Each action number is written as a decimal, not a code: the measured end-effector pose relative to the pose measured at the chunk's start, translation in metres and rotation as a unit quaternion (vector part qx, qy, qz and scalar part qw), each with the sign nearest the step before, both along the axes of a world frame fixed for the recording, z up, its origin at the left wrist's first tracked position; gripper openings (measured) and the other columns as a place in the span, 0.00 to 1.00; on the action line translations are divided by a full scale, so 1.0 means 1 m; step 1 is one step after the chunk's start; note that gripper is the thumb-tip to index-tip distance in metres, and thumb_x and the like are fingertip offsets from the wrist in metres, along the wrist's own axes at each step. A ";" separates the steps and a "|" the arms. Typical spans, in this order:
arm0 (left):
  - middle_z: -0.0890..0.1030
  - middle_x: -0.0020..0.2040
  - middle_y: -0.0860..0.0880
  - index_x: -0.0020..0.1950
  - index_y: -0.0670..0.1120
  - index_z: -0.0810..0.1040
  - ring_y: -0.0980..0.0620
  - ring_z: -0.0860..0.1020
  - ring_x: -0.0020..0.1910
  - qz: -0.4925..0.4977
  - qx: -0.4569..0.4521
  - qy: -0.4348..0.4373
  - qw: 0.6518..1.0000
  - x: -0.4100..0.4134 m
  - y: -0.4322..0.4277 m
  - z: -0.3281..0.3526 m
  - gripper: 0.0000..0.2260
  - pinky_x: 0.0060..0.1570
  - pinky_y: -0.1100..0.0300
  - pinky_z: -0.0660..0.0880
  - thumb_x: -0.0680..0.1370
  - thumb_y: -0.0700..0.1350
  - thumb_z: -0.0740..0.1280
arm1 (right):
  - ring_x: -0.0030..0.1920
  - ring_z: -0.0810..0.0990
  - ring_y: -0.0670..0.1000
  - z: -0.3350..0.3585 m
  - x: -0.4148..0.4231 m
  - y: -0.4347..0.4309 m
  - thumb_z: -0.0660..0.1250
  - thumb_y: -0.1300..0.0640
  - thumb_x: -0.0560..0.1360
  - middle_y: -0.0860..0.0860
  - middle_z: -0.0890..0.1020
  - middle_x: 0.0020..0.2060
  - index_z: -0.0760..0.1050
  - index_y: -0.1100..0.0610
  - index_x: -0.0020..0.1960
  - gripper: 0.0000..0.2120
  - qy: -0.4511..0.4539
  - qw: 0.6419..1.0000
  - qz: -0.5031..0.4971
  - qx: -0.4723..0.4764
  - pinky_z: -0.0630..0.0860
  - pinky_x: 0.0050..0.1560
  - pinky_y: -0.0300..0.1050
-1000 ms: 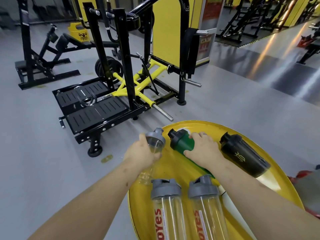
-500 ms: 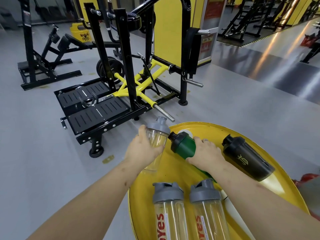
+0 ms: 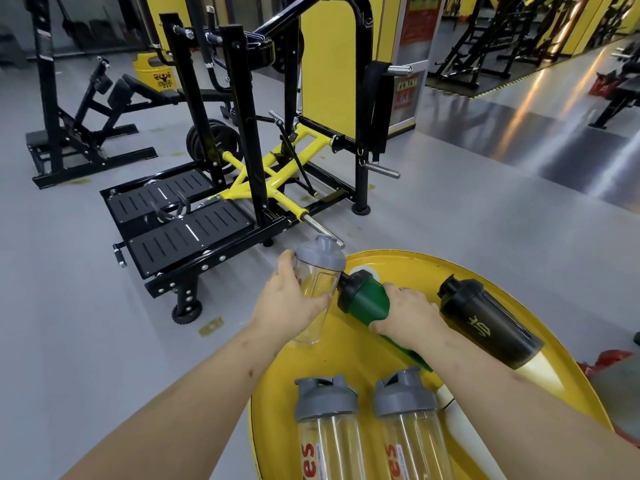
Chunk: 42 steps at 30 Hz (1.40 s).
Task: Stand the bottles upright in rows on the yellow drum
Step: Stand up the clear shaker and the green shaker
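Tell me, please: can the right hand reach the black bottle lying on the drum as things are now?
Probably yes, once freed. The right hand is closed on the green bottle, and the black bottle lies just beside it on the yellow drum, with nothing between them.

Green bottle, black bottle, grey-capped clear bottles, yellow drum.

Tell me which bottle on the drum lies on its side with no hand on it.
The black bottle, at the drum's right side. The green one is under the right hand; the clear ones stand or are held.
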<state>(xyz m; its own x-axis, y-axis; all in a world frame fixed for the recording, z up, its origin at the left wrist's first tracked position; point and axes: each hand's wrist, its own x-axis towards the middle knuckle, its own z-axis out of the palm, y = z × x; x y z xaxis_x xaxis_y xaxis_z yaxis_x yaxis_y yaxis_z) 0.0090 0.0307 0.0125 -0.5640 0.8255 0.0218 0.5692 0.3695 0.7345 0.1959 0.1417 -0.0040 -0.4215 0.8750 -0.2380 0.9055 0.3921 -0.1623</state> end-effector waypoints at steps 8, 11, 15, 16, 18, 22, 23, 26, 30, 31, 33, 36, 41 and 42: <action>0.73 0.65 0.52 0.77 0.51 0.64 0.51 0.73 0.62 -0.005 0.044 -0.074 0.996 0.008 0.009 -0.006 0.42 0.56 0.58 0.70 0.68 0.54 0.81 | 0.60 0.74 0.56 0.006 0.011 0.003 0.73 0.38 0.71 0.52 0.77 0.59 0.63 0.49 0.74 0.37 0.025 0.999 -0.026 0.011 0.73 0.55 0.54; 0.72 0.65 0.54 0.75 0.51 0.66 0.54 0.72 0.61 -0.017 0.061 -0.081 0.995 0.014 0.010 -0.008 0.40 0.57 0.59 0.71 0.68 0.52 0.82 | 0.60 0.75 0.56 0.006 0.016 0.003 0.73 0.37 0.71 0.52 0.77 0.59 0.63 0.50 0.74 0.38 0.025 0.999 -0.038 0.020 0.74 0.57 0.56; 0.71 0.67 0.55 0.76 0.52 0.64 0.54 0.72 0.64 -0.029 0.071 -0.108 0.991 0.016 0.009 -0.017 0.41 0.61 0.58 0.74 0.69 0.52 0.82 | 0.62 0.74 0.57 0.007 0.018 0.005 0.73 0.37 0.71 0.53 0.77 0.61 0.63 0.51 0.74 0.38 0.023 0.998 -0.051 0.024 0.75 0.60 0.58; 0.71 0.68 0.55 0.76 0.52 0.64 0.55 0.72 0.65 -0.032 0.072 -0.116 0.990 0.016 0.009 -0.019 0.41 0.62 0.57 0.74 0.69 0.52 0.82 | 0.62 0.74 0.57 0.007 0.018 0.005 0.73 0.37 0.71 0.53 0.77 0.61 0.63 0.51 0.74 0.38 0.022 0.998 -0.055 0.024 0.75 0.60 0.59; 0.70 0.69 0.55 0.76 0.53 0.63 0.55 0.72 0.66 -0.038 0.072 -0.123 0.989 0.016 0.009 -0.021 0.42 0.64 0.56 0.74 0.69 0.52 0.82 | 0.63 0.74 0.57 0.007 0.017 0.005 0.73 0.37 0.71 0.53 0.76 0.62 0.63 0.51 0.74 0.39 0.019 0.998 -0.061 0.027 0.75 0.61 0.59; 0.71 0.69 0.57 0.74 0.58 0.61 0.55 0.72 0.66 -0.053 0.066 -0.138 0.987 0.014 0.008 -0.026 0.41 0.58 0.64 0.72 0.69 0.50 0.83 | 0.64 0.74 0.58 0.006 0.016 0.004 0.73 0.36 0.71 0.53 0.76 0.63 0.63 0.51 0.75 0.39 0.016 0.997 -0.069 0.035 0.73 0.62 0.60; 0.72 0.69 0.58 0.74 0.59 0.61 0.55 0.73 0.65 -0.054 0.064 -0.144 0.986 0.014 0.008 -0.027 0.41 0.54 0.67 0.71 0.69 0.50 0.83 | 0.64 0.74 0.58 0.006 0.016 0.004 0.73 0.36 0.71 0.53 0.76 0.63 0.63 0.51 0.75 0.39 0.016 0.997 -0.069 0.037 0.73 0.62 0.60; 0.73 0.68 0.59 0.73 0.60 0.60 0.54 0.74 0.64 -0.055 0.063 -0.150 0.985 0.012 0.007 -0.028 0.41 0.50 0.70 0.70 0.69 0.49 0.83 | 0.64 0.74 0.58 0.004 0.016 0.004 0.74 0.36 0.70 0.53 0.76 0.63 0.63 0.51 0.75 0.40 0.018 0.997 -0.069 0.041 0.74 0.62 0.60; 0.73 0.68 0.59 0.76 0.58 0.59 0.55 0.75 0.62 -0.061 0.054 -0.155 0.985 0.011 0.005 -0.028 0.43 0.45 0.72 0.71 0.70 0.49 0.82 | 0.64 0.74 0.58 0.003 0.016 0.005 0.74 0.34 0.69 0.53 0.76 0.63 0.63 0.51 0.74 0.42 0.009 0.997 -0.066 0.047 0.74 0.62 0.60; 0.73 0.68 0.59 0.76 0.59 0.59 0.56 0.76 0.61 -0.062 0.052 -0.152 0.985 0.011 0.004 -0.028 0.43 0.43 0.72 0.73 0.70 0.50 0.82 | 0.64 0.74 0.58 0.002 0.015 0.005 0.74 0.34 0.69 0.53 0.76 0.63 0.63 0.51 0.74 0.42 0.007 0.997 -0.066 0.047 0.74 0.62 0.60; 0.74 0.67 0.59 0.76 0.59 0.58 0.57 0.76 0.61 -0.064 0.050 -0.146 0.986 0.010 0.003 -0.028 0.43 0.42 0.70 0.73 0.70 0.51 0.82 | 0.65 0.74 0.58 0.002 0.015 0.005 0.74 0.34 0.68 0.54 0.76 0.64 0.63 0.51 0.75 0.43 0.006 0.997 -0.066 0.049 0.73 0.63 0.61; 0.73 0.69 0.59 0.76 0.59 0.58 0.54 0.74 0.65 -0.069 0.054 -0.155 0.984 0.009 0.003 -0.028 0.43 0.51 0.65 0.73 0.71 0.50 0.82 | 0.65 0.74 0.58 0.001 0.015 0.005 0.74 0.33 0.68 0.54 0.76 0.64 0.63 0.52 0.75 0.43 0.006 0.997 -0.062 0.049 0.73 0.63 0.60; 0.73 0.69 0.59 0.77 0.58 0.59 0.54 0.73 0.66 -0.070 0.052 -0.148 0.985 0.009 0.003 -0.029 0.43 0.57 0.60 0.72 0.70 0.50 0.82 | 0.65 0.75 0.58 0.000 0.015 0.007 0.73 0.32 0.68 0.54 0.77 0.65 0.62 0.53 0.76 0.45 -0.006 0.997 -0.063 0.047 0.72 0.63 0.58; 0.73 0.69 0.59 0.77 0.58 0.59 0.54 0.73 0.66 -0.071 0.051 -0.148 0.985 0.008 0.003 -0.030 0.43 0.58 0.59 0.73 0.70 0.51 0.82 | 0.65 0.75 0.58 0.000 0.014 0.007 0.73 0.31 0.68 0.54 0.77 0.64 0.62 0.53 0.76 0.45 -0.010 0.997 -0.063 0.046 0.72 0.63 0.58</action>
<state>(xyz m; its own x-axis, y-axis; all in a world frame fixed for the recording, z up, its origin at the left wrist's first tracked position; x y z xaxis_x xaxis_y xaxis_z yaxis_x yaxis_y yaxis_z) 0.0172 0.0342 -0.0172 -0.4372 0.8985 -0.0393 0.3661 0.2177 0.9048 0.2101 0.1489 -0.0038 -0.3028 0.9393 -0.1615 0.9512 0.2874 -0.1123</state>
